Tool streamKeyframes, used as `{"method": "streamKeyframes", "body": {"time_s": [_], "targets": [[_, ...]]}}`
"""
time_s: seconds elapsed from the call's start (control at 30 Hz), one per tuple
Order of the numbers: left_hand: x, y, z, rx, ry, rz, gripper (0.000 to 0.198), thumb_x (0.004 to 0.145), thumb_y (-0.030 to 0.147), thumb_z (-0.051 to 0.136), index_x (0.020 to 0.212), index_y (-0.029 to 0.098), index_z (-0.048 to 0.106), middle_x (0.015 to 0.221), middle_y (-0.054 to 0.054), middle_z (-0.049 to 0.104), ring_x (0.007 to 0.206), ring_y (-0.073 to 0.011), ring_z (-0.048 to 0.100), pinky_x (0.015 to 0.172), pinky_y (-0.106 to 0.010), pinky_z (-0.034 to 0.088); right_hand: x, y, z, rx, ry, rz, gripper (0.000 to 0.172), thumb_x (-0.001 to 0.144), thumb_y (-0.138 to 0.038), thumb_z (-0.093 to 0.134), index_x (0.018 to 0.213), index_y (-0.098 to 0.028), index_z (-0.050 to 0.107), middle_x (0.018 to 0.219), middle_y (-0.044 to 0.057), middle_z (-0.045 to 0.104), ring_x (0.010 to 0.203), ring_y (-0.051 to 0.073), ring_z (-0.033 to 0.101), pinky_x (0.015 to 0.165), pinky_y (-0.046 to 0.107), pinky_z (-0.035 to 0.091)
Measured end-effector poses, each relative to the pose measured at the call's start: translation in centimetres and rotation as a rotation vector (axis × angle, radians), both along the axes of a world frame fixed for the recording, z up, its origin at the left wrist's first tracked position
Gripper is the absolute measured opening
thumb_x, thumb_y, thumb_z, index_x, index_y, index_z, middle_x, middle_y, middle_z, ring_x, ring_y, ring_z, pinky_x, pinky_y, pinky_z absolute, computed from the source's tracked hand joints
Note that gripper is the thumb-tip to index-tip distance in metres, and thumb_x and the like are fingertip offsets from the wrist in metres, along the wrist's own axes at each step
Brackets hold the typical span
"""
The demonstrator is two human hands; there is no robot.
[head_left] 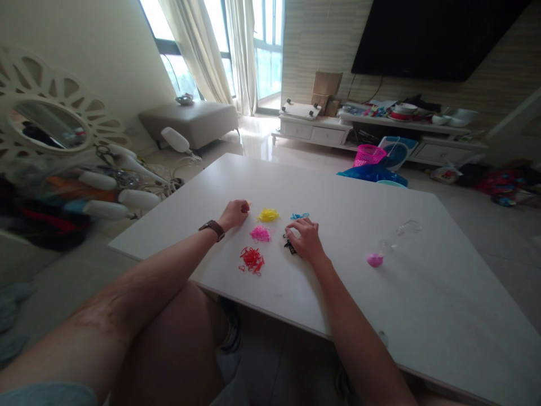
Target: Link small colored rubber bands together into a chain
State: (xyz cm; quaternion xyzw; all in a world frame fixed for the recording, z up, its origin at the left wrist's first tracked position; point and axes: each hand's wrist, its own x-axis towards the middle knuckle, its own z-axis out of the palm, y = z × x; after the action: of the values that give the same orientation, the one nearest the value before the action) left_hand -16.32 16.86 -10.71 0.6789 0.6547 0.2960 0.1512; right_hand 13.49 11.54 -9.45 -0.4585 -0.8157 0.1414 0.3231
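Small rubber bands lie sorted by colour on the white table (380, 214). Nearest me is a red pile (252, 259), with a pink pile (260, 233) and a yellow pile (268, 215) beyond it. A few blue bands (300, 216) lie just past my right hand (305, 238), which hovers over or rests by the black bands (291, 248) and partly covers them. Its thumb and forefinger come together; what is between them is too small to tell. My left hand (235, 214) is curled closed left of the yellow pile, a tiny orange-yellow spot at its fingertips.
On the table's right side lie a pink round object (375, 260) and clear plastic pieces (409, 227). Past the far edge are a pink basket (369, 154) and a blue bag (372, 173). A lamp with white shades (139, 199) stands close to the left edge.
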Motion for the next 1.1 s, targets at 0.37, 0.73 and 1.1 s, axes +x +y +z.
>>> {"method": "streamKeyframes", "body": {"time_s": [0.37, 0.73, 1.1], "targets": [[2.0, -1.5, 3.2, -0.317, -0.712, -0.200, 0.042, 0.059, 0.031, 0.089, 0.093, 0.013, 0.071, 0.098, -0.013, 0.077, 0.088, -0.0211, 0.071, 0.082, -0.036, 0.057, 0.0, 0.0, -0.1, 0.036, 0.000, 0.006, 0.014, 0.095, -0.030, 0.060, 0.092, -0.023, 0.072, 0.105, 0.005, 0.074, 0.108, 0.024, 0.059, 0.091, 0.040, 0.031], [6.8, -2.7, 3.9, -0.551, -0.836, -0.617, 0.044, 0.070, 0.026, 0.089, 0.109, 0.014, 0.073, 0.104, -0.013, 0.077, 0.088, -0.0167, 0.072, 0.082, -0.029, 0.056, -0.3, -0.1, 0.1, 0.106, 0.063, 0.163, 0.022, 0.096, -0.027, 0.061, 0.115, -0.028, 0.072, 0.107, 0.003, 0.075, 0.107, 0.023, 0.061, 0.097, 0.039, 0.038], [7.4, -3.0, 4.0, -0.572, -0.814, -0.621, 0.041, 0.068, 0.028, 0.090, 0.103, 0.013, 0.073, 0.095, -0.011, 0.078, 0.085, -0.0178, 0.073, 0.080, -0.029, 0.057, -0.6, -0.5, 0.4, 0.078, 0.083, 0.183, 0.014, 0.097, -0.024, 0.056, 0.092, -0.024, 0.069, 0.096, 0.005, 0.071, 0.098, 0.023, 0.060, 0.092, 0.037, 0.045]]}}
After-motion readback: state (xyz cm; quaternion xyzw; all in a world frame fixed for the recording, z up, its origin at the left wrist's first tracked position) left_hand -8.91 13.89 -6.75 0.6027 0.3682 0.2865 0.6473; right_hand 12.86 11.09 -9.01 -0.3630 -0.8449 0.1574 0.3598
